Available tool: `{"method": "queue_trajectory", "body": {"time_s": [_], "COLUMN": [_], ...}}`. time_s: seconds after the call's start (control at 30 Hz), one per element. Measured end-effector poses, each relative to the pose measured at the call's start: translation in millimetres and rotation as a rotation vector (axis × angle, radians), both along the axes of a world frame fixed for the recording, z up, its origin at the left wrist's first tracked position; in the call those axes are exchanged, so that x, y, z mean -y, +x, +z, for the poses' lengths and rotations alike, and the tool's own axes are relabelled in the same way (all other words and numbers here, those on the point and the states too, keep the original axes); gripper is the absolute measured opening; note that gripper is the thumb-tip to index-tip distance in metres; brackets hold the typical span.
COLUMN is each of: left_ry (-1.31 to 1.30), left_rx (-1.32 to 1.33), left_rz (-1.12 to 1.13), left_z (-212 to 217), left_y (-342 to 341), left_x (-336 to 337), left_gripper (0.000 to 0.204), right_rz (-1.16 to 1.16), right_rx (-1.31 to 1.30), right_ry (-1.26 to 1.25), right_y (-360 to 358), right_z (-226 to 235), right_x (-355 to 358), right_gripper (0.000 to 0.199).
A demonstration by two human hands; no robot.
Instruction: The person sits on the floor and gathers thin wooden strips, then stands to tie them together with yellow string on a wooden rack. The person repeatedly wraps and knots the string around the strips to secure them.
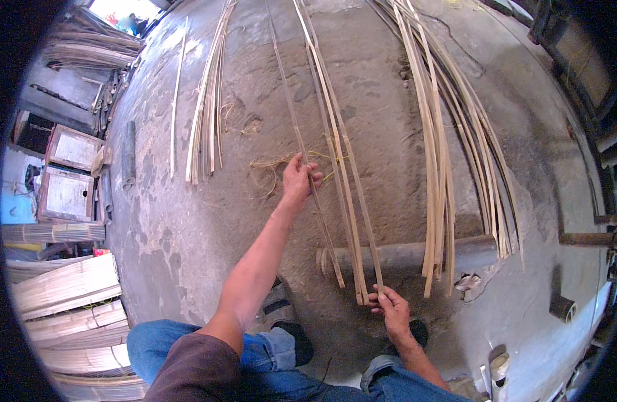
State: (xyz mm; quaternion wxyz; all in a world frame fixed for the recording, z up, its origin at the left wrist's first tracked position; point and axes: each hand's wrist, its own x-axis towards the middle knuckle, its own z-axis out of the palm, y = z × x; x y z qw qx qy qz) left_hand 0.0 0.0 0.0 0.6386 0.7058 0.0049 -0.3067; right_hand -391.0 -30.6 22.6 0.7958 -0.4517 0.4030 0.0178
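My left hand (300, 179) is closed round a long, darker bamboo strip (327, 240), which runs away across the floor and has its near end hanging free. Lower and to the right, my right hand (392, 311) pinches the near end of a pale bamboo strip (365, 224). That strip lies beside a couple of others in a narrow group, their near ends close to my fingers. Thin yellow string (336, 158) crosses this group near my left hand. A thick bamboo pole (469, 254) lies crosswise beneath the strips.
More bamboo strips (439, 167) fan out on the right, partly over the pole. Another bundle (207, 120) and a lone strip (178, 100) lie on the left. Stacked pale slats (67, 288) and small cabinet doors (71, 174) line the left wall. A short bamboo piece (563, 309) lies right.
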Motion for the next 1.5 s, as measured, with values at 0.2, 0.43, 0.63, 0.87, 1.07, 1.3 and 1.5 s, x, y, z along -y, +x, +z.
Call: {"method": "queue_trajectory", "body": {"time_s": [0.2,0.43,0.63,0.87,1.07,1.3,1.5], "left_ry": [0.083,0.034,0.054,0.075,-0.193,-0.177,-0.142], "left_rx": [0.022,0.115,0.153,0.058,-0.374,-0.220,-0.153], "left_rz": [-0.177,-0.165,-0.262,-0.244,-0.274,-0.357,-0.255], "left_z": [19,12,14,18,-1,-2,-4], "left_y": [-39,-48,-40,-55,-70,-82,-68], "left_x": [10,13,6,19,23,30,34], "left_gripper": [0.061,0.062,0.059,0.055,0.046,0.047,0.031], "right_rz": [0.075,0.104,0.132,0.166,0.141,0.199,0.030], "right_rx": [0.047,0.059,0.071,0.074,0.093,0.088,-0.075], "right_ry": [-0.034,0.046,0.013,-0.046,-0.068,-0.280,-0.624], "right_y": [9,14,17,13,14,12,7], "right_z": [0,15,13,8,21,17,16], "right_x": [-2,2,0,5,1,4,10], "right_gripper": [0.037,0.029,0.025,0.030,0.035,0.033,0.027]}}
